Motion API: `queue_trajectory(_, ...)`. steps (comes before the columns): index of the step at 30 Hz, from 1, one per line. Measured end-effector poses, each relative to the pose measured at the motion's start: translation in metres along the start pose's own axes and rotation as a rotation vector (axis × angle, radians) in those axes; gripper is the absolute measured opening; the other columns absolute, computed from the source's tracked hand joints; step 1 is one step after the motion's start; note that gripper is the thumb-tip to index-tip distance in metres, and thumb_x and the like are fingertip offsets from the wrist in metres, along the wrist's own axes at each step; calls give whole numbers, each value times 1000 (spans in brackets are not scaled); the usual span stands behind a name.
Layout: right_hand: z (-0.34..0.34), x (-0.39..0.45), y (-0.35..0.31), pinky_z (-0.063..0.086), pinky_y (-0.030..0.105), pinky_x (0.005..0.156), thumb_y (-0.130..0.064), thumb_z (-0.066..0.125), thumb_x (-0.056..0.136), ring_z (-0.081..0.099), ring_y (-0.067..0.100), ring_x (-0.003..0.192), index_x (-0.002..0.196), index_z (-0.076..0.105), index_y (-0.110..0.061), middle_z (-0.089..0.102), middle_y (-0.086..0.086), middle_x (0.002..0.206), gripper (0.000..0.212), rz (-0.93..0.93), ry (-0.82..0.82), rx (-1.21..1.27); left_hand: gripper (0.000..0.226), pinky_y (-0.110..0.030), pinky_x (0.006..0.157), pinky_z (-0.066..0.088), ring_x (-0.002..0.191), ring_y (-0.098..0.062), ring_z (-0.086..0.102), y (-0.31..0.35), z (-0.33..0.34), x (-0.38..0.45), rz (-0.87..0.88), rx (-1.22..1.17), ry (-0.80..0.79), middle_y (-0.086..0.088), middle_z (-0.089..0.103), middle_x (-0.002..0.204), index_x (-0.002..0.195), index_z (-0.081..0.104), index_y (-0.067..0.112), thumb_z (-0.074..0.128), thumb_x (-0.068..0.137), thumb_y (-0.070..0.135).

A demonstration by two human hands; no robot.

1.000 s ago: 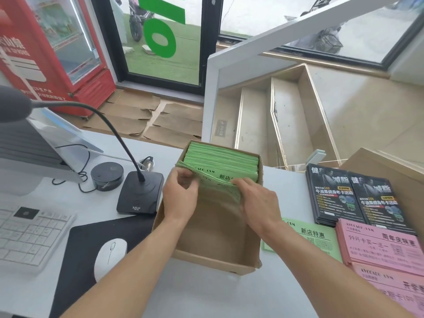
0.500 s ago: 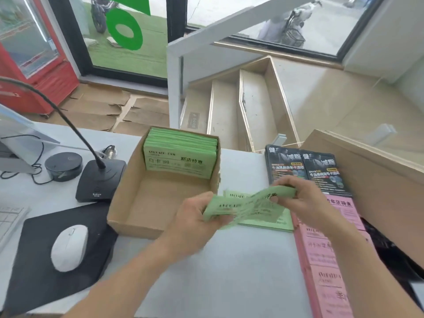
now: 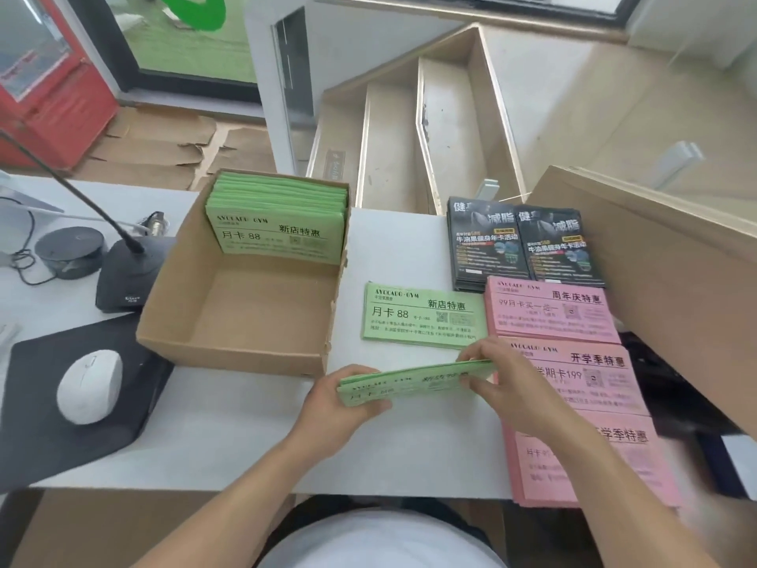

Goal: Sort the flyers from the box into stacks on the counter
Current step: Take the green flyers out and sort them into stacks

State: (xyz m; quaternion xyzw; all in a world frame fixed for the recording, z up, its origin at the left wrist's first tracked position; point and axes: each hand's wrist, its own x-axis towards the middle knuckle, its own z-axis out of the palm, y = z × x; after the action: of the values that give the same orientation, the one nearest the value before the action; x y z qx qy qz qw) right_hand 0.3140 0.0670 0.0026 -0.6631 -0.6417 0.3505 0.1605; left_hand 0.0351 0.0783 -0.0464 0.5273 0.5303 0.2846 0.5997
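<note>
Counting stacks on the worktop: 1 green stack lying flat just right of the box, 2 black stacks side by side behind it, 3 pink stacks in a column down the right edge. Box holds 1 more batch of green flyers, standing on edge against its far wall; rest of the box floor is bare cardboard. I've got 1 green bundle in both hands, held just above the worktop, nearer me than the flat green stack. My left hand pinches the bundle's left end, thumb on top, fingers under. My right hand grasps the right end, fingers curled over the top edge, so the bundle spans between the 2 grips, tilted w/ its right end higher and overlapping the middle pink stack
</note>
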Motion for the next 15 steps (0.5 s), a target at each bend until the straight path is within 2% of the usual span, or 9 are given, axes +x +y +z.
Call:
queue_trajectory(2,1,1,2,34,13,75,-14,65,96,49,-9,94,106,63,-30,55,-22,105,19,-28,13,-49,23,-18,83,53,97,-9,72,4,5,1,3,-30,9,7,78,98,102,77,18,84,81,11)
queue_trajectory(5,4,3,3,41,26,84,-12,60,99,50,2,95,112,62,-25,55,-22,105,19,-35,16,-71,16,-12,80,50,95,-6,72,10,14,3,9,-82,101,9,79,97,101,79,16,78,87,9)
queue_trajectory(8,1,2,6,47,35,88,-11,61,98,54,7,99,112,62,-27,57,-21,107,21,-79,64,-58,16,-10,75,49,89,-5,71,18,18,3,26,-99,166,7,79,93,97,79,14,80,83,6)
queue_trajectory(12,-1,0,13,46,32,92,-19,60,100,55,0,108,114,62,-32,57,-26,112,19,-129,78,-42,31,-16,86,53,98,-3,69,24,18,4,89,-27,230,16,76,100,100,77,27,87,77,9)
queue_trajectory(15,2,-1,16,46,27,92,-18,57,102,55,-5,108,117,64,-31,58,-28,112,21,-123,79,-34,25,-23,89,54,98,-9,70,27,23,6,149,-25,273,13,76,96,94,76,26,84,80,6)
